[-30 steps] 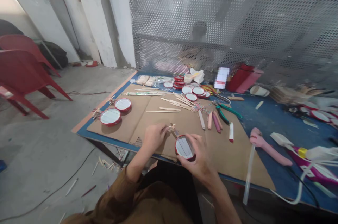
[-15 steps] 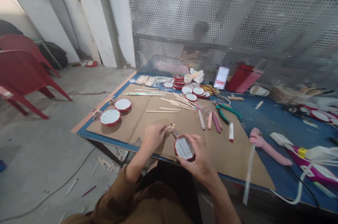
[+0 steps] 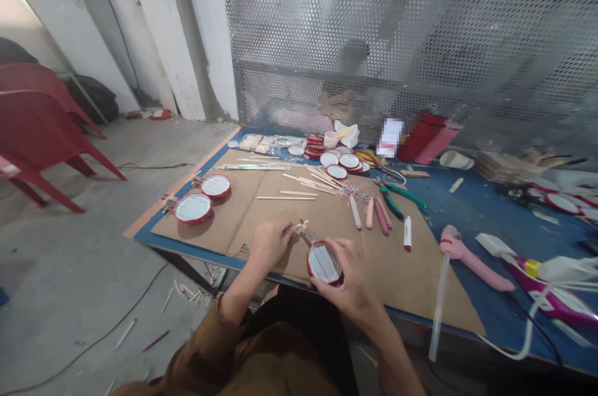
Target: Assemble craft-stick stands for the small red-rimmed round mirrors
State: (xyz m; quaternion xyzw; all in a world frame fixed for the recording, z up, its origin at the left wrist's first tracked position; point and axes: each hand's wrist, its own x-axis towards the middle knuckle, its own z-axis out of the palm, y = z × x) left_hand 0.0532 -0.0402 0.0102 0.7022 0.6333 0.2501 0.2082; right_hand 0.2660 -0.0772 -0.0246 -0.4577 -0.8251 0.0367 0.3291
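Currently, both hands at work over the near edge of a flat brown cardboard sheet (image 3: 397, 284), which serves as landmark below. Right hand (image 3: 350, 271): fingers and thumb curved around the rim of a round, red-rimmed, white-faced stringed piece with a short wooden neck (image 3: 324, 262); grip fairly wide, holding it at the side. Piece sits at the sheet's near edge, face tilted up, neck pointing away from the body, thin dark lines running across the face. Left hand (image 3: 271, 243): narrow pinch on a slim pale wooden peg (image 3: 303, 223) at the neck's far end.

On the sheet's left end, two similar red-rimmed stringed pieces (image 3: 193, 208), rims touching or nearly so. Mid-sheet, loose flat pale wooden sticks (image 3: 322, 180). Toward the sheet's right side, teal-and-black-handled pliers (image 3: 402, 197) and a white marker with a red end (image 3: 408, 234); dark lettering along its barrel, too small to read.

Just off the sheet's right edge, a pink plastic glue gun (image 3: 476, 264); beyond it, a purple-and-white device (image 3: 551, 302) bearing a pale mark, illegible. Past the sheet's far edge, an upright phone (image 3: 390, 137), screen pixelated, no words legible.
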